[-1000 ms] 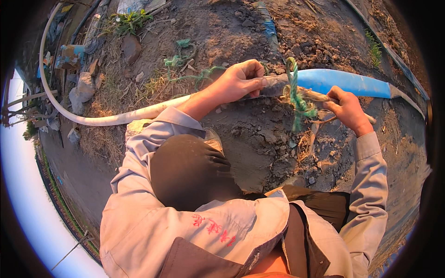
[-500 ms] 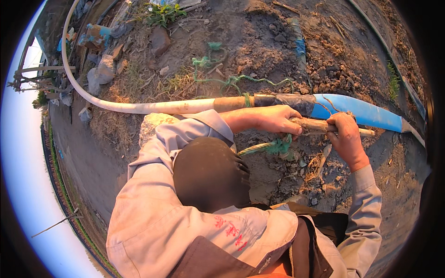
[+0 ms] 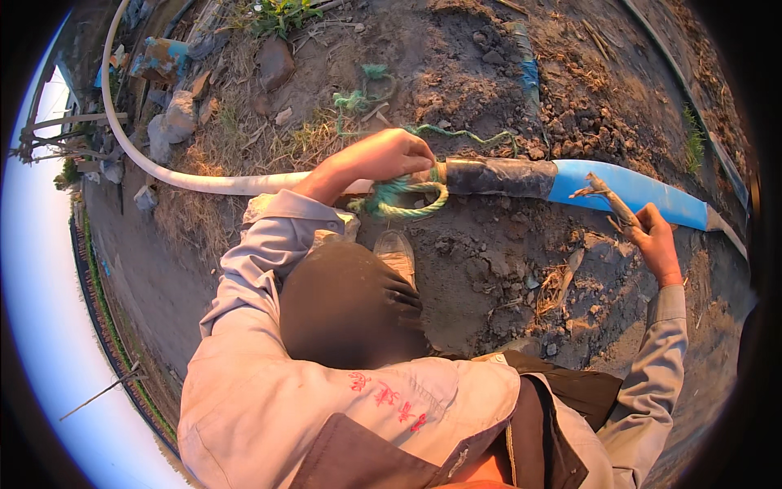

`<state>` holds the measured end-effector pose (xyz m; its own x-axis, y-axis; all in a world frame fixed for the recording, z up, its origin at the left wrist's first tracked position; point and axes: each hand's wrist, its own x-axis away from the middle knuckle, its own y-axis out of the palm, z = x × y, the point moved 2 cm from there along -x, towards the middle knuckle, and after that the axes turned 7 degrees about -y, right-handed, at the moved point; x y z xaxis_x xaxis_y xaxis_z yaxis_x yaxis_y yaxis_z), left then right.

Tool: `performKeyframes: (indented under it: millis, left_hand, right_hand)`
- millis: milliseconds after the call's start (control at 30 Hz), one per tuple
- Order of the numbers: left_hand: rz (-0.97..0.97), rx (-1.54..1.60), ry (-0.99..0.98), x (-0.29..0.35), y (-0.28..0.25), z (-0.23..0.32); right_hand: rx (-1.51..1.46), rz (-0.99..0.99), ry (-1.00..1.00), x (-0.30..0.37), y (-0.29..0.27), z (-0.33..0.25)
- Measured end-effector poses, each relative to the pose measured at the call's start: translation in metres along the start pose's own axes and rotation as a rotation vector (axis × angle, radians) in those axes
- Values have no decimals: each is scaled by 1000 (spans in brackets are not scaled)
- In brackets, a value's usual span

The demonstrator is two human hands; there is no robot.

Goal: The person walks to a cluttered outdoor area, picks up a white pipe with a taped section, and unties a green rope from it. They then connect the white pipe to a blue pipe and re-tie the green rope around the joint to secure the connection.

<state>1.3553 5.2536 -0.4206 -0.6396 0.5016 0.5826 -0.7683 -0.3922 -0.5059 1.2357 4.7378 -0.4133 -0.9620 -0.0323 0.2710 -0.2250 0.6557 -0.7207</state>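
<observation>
My left hand [image 3: 393,156] is closed over the near end of a brown section of the hose, gripping a green rope [image 3: 407,210]. The rope's loop and frayed tuft hang below the fingers. Off to the right, my right hand [image 3: 656,246] is wrapped around a short wooden stick [image 3: 623,210], whose splintered end points up and left over a blue flat hose [image 3: 635,196]. A black wrapped joint [image 3: 501,178] lies between the blue hose and the pale hose [image 3: 244,185] on the left. My left palm is hidden.
Another green rope [image 3: 460,133] lies loose on the soil beyond the hose. Rocks [image 3: 175,122] and a rusty blue piece [image 3: 163,59] are at the far left. My knee [image 3: 350,301] and shoe [image 3: 397,253] are near the left arm. Dry husks [image 3: 558,281] lie below the blue hose.
My left hand has let go of the stick and moved left to the hose, the green rope going with it. The right hand has carried the stick rightward, away from the joint.
</observation>
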Motion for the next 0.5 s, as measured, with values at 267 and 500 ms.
performKeyframes:
  millis: [267, 500]
  left_hand:
    - [242, -696, -547, -22, -96, -216]
    - [589, -806, -191, -116, -45, -223]
  right_hand:
    - [-290, 1, 82, 21, -32, 32]
    - [-202, 7, 278, 48, -18, 30]
